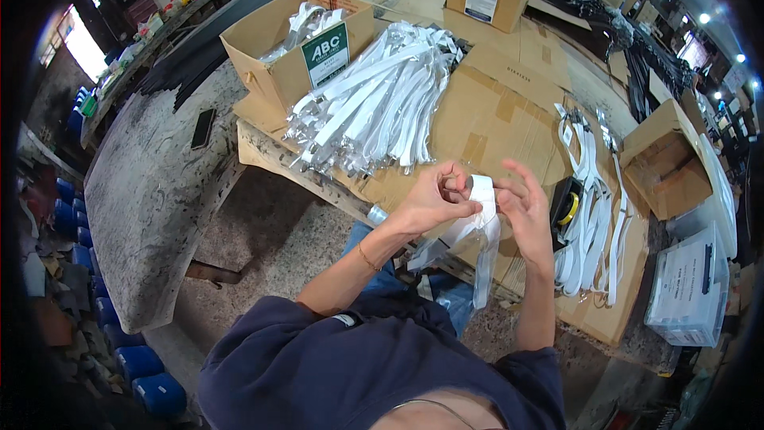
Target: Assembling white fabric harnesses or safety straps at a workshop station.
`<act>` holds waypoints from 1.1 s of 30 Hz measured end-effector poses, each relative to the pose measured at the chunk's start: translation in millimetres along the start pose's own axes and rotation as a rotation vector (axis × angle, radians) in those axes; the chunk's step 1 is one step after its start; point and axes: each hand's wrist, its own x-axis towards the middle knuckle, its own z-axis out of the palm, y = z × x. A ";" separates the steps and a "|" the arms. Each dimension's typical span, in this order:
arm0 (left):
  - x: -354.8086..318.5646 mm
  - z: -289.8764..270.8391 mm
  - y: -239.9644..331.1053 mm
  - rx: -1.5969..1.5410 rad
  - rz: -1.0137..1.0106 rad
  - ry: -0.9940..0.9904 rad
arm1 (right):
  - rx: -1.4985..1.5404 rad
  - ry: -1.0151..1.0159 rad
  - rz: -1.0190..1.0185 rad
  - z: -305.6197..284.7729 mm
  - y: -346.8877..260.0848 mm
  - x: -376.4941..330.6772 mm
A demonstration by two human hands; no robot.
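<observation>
A white belt (482,189) in a clear plastic sleeve (487,259) is in front of me, its looped top upright and the sleeve hanging toward my lap. My left hand (442,197) is closed in a pinch on the belt's left side. On the other side is my right hand (525,209), fingers apart and fingertips beside the belt's edge; whether they touch it is hard to see. A large pile of white belts in clear sleeves (382,99) lies beyond my left hand. Several unwrapped white belts (587,207) lie to the right.
A cardboard box (239,60) holding wrapped belts stands at the back left, another box (509,9) behind. A black and yellow tape dispenser or similar tool (567,205) sits right of my hand. Farther right are an open box (667,166) and a clear plastic bin (686,291). A phone (204,128) lies left.
</observation>
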 end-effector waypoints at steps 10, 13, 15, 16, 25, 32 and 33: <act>-3.8 6.5 32.2 0.230 0.103 -0.003 | -0.101 -0.018 -0.071 0.1 -20.0 0.2; -6.6 10.6 42.2 0.257 0.147 0.026 | -0.175 -0.013 -0.102 7.8 -29.8 0.4; -11.1 12.2 49.5 0.267 0.154 0.044 | -0.208 -0.007 -0.137 14.8 -35.3 -1.8; -12.4 12.3 52.6 0.270 0.155 0.042 | -0.231 0.015 -0.173 18.6 -38.0 -2.8; -22.3 0.0 47.5 0.205 0.203 -0.042 | -0.664 -0.268 -0.438 24.9 -62.8 -6.2; -31.9 -5.4 58.7 0.235 0.167 -0.055 | -0.648 -0.206 -0.352 34.8 -60.0 -9.3; -31.8 -5.5 55.2 0.228 0.170 -0.043 | -0.639 -0.222 -0.380 36.6 -59.1 -10.1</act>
